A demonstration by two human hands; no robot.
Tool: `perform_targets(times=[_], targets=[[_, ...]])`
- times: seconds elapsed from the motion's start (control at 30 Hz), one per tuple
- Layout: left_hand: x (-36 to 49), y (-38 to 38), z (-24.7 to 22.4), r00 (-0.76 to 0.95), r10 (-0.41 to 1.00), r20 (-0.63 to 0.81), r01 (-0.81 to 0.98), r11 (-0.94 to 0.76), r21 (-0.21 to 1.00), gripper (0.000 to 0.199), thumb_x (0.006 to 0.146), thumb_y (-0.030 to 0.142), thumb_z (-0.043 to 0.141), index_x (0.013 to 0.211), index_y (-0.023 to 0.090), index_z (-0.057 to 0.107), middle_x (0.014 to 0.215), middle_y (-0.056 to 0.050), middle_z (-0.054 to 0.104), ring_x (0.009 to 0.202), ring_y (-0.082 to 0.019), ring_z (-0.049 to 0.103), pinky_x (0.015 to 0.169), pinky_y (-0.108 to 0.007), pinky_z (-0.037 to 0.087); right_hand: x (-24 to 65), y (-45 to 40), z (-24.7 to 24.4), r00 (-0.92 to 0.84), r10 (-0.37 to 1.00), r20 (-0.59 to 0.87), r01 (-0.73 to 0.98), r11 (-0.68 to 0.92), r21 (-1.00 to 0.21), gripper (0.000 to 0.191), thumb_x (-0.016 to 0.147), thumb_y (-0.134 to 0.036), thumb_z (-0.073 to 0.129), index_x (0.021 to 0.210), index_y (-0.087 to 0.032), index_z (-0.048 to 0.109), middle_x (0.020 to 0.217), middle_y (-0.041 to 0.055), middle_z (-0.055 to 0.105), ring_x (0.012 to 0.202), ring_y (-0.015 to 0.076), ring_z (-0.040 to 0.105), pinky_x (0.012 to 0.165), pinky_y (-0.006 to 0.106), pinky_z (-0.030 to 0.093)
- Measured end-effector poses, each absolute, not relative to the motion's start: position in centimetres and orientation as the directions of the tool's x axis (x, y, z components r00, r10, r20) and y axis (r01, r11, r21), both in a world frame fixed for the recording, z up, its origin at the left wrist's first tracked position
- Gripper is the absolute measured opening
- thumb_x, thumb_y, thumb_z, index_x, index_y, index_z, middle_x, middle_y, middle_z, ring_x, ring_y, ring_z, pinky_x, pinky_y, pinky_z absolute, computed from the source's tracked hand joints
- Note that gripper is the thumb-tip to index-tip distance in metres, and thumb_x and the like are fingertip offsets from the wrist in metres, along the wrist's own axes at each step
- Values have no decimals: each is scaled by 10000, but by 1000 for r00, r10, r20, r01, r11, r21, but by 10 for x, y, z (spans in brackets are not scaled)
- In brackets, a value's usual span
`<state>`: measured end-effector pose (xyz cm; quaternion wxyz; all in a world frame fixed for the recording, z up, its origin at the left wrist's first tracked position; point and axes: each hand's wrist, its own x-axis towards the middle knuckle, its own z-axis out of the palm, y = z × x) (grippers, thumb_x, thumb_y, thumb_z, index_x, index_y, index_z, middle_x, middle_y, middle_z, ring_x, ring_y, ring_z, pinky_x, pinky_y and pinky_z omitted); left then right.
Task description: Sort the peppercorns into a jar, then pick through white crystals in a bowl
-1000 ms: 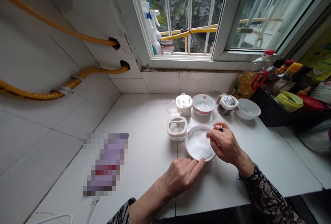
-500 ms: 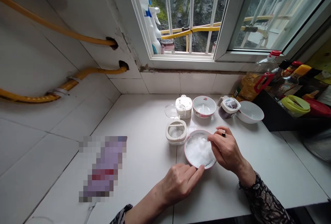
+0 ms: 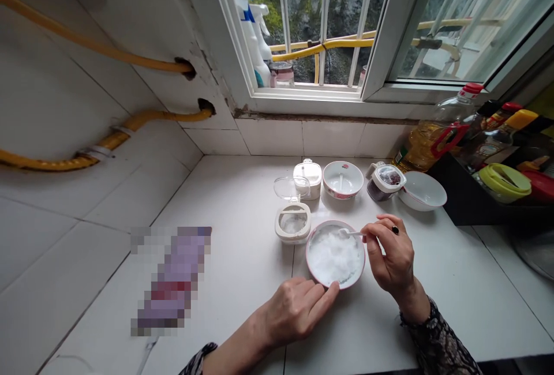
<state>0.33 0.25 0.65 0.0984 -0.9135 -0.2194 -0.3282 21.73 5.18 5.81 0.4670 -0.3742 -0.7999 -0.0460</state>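
Observation:
A pink-rimmed bowl (image 3: 335, 257) of white, salt- or sugar-like grains stands on the white counter. At its near rim, my left hand (image 3: 298, 308) steadies it, index finger along the edge and the other fingers curled; the thumb is hidden. My right hand (image 3: 389, 251), wearing a dark-stoned ring, is closed on the handle of a small white spoon (image 3: 352, 233). The spoon's tip rests in the grains at the bowl's upper right. Just left of the bowl is an open seasoning jar (image 3: 293, 223) with its clear lid flipped up, some white contents inside.
Behind stand a lidded white jar (image 3: 308, 179), a flowered bowl (image 3: 343, 180) with a white spoon, a jar with dark contents (image 3: 384, 182) and another white bowl (image 3: 422, 190). An oil bottle (image 3: 448, 132) and a black bottle rack (image 3: 471, 205) are at right. A blurred purple object (image 3: 177, 274) lies left.
My right hand has moved right and slightly down, bringing the white spoon into clear sight. The grains look flatter. My left hand stays at the bowl's rim. The view shifted slightly.

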Motion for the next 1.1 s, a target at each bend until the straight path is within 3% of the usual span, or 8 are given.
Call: perform_targets(times=[0.13, 0.23, 0.37, 0.5, 0.63, 0.73, 0.93, 1.1], targets=[[4, 3, 6, 678, 332, 656, 477, -878, -49, 243, 933, 41, 406, 1071, 41, 606, 570, 18, 553, 462, -107, 498, 386, -231, 365, 214, 56, 52, -342, 573, 745, 677, 700, -227, 224, 838, -40, 473, 945, -213, 567, 702, 8, 628, 629, 183, 534, 854, 417, 438], [5, 3, 3, 674, 327, 663, 482, -874, -58, 254, 928, 34, 400, 1091, 39, 594, 572, 20, 556, 462, -108, 495, 387, -233, 370, 211, 60, 45, -357, 629, 691, 691, 676, -258, 189, 871, -58, 461, 906, -203, 577, 690, 5, 636, 635, 179, 550, 859, 398, 424], [5, 2, 0, 672, 327, 664, 489, -870, -65, 245, 929, 31, 411, 1112, 35, 575, 585, 25, 562, 464, -112, 505, 384, -247, 367, 214, 62, 41, -223, 679, 699, 688, 618, -381, 176, 887, -105, 463, 864, -215, 598, 687, -5, 661, 652, 184, 573, 848, 388, 430], [5, 3, 0, 661, 318, 680, 499, -863, -82, 235, 936, 39, 414, 1105, 54, 577, 592, 28, 565, 456, -104, 496, 388, -243, 345, 220, 62, 43, -11, 788, 616, 652, 473, -593, 164, 884, -208, 479, 805, -234, 621, 625, 9, 656, 779, 233, 586, 776, 369, 460], [5, 4, 1, 666, 312, 678, 497, -863, -91, 234, 928, 31, 415, 1090, 56, 582, 584, 26, 556, 457, -110, 495, 394, -243, 340, 220, 65, 44, 126, 906, 404, 432, 317, -845, 154, 844, -290, 507, 765, -218, 618, 592, 6, 641, 691, 210, 594, 684, 338, 468], [5, 4, 2, 666, 308, 679, 498, -862, -98, 225, 933, 34, 416, 1080, 61, 583, 568, 30, 550, 449, -102, 493, 401, -235, 337, 219, 69, 45, 153, 956, 249, 204, 216, -955, 152, 795, -325, 530, 748, -206, 612, 573, -8, 629, 581, 174, 587, 643, 322, 473], [6, 3, 1, 659, 308, 686, 504, -858, -100, 223, 947, 50, 409, 1084, 71, 583, 564, 29, 566, 433, -92, 507, 391, -218, 344, 216, 74, 44, 173, 981, 91, -48, 101, -994, 144, 693, -326, 591, 733, -194, 632, 529, -12, 628, 576, 176, 601, 688, 340, 489], [7, 4, 0, 654, 315, 687, 507, -857, -90, 228, 956, 58, 386, 1069, 79, 583, 563, 31, 573, 431, -94, 529, 378, -210, 355, 201, 76, 46, 120, 989, 91, -138, 107, -985, 178, 705, -349, 630, 774, -185, 638, 577, 8, 670, 614, 187, 636, 727, 357, 505]])
